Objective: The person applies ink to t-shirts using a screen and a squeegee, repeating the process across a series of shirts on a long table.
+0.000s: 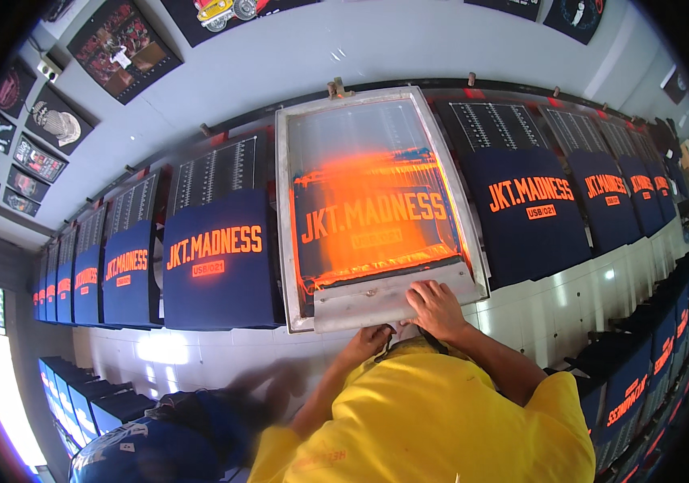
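In front of me lies a screen-printing frame (pixel 283 193) with a metal rim, its mesh smeared with bright orange ink. Orange lettering shows through the mesh. A wide grey metal squeegee (pixel 360 306) rests across the near end of the frame, behind a ridge of ink. My right hand (pixel 433 310) grips the squeegee's right part, fingers bent over its top. Just below the squeegee's near edge, close to my yellow shirt (pixel 449 410), is my left hand (pixel 368 342). Its fingers are curled together, and what they hold, if anything, is hidden.
Dark blue printed fabric pieces lie on boards to the left (pixel 215 278) and right (pixel 529 233) of the frame. A metal rail (pixel 231 125) runs behind them. Another row of printed pieces (pixel 630 394) stands at lower right. A blue garment (pixel 159 447) shows at lower left.
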A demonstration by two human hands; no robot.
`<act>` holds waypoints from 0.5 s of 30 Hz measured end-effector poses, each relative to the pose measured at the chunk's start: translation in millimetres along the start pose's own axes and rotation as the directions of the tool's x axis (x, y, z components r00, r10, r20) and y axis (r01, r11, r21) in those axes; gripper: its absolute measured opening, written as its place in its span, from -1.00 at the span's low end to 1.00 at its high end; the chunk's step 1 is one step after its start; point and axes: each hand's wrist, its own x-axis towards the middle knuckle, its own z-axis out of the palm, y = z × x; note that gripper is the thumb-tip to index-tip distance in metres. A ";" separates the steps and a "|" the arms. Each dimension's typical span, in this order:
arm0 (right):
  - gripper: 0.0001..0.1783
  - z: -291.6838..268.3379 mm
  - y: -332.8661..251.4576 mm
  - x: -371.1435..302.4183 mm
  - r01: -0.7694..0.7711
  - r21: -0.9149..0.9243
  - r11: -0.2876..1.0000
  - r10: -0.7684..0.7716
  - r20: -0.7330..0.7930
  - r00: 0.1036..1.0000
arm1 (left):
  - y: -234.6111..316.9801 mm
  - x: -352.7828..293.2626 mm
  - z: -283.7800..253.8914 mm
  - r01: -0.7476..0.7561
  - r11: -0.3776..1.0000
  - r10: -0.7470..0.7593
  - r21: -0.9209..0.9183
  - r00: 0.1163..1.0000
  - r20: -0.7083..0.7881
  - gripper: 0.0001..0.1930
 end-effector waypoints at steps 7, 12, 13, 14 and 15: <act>-0.27 2.8 -3.2 -9.0 0.001 0.075 0.997 -0.003 0.020 1.000 | -12.1 1.1 1.6 -0.091 0.986 0.101 0.143 0.993 -0.066 -0.74; -0.41 -12.2 19.2 -9.8 -0.098 0.291 0.952 0.129 -0.090 0.988 | 2.5 -21.6 -4.2 -0.146 0.844 0.136 0.516 0.989 0.057 -0.68; -0.52 -19.9 31.7 -8.1 -0.192 0.376 0.907 0.259 -0.139 0.956 | 39.6 -36.0 -8.5 -0.021 0.890 0.008 0.456 0.999 0.032 -0.67; -0.60 -8.2 51.2 -12.8 -0.229 0.296 0.927 0.317 -0.295 0.901 | 90.2 -55.3 -13.9 0.108 0.916 -0.120 0.386 0.993 0.009 -0.67; -0.63 -7.7 66.4 -10.8 -0.292 0.331 0.897 0.412 -0.390 0.823 | 116.1 -69.4 -24.6 0.239 0.921 -0.250 0.308 0.968 -0.006 -0.67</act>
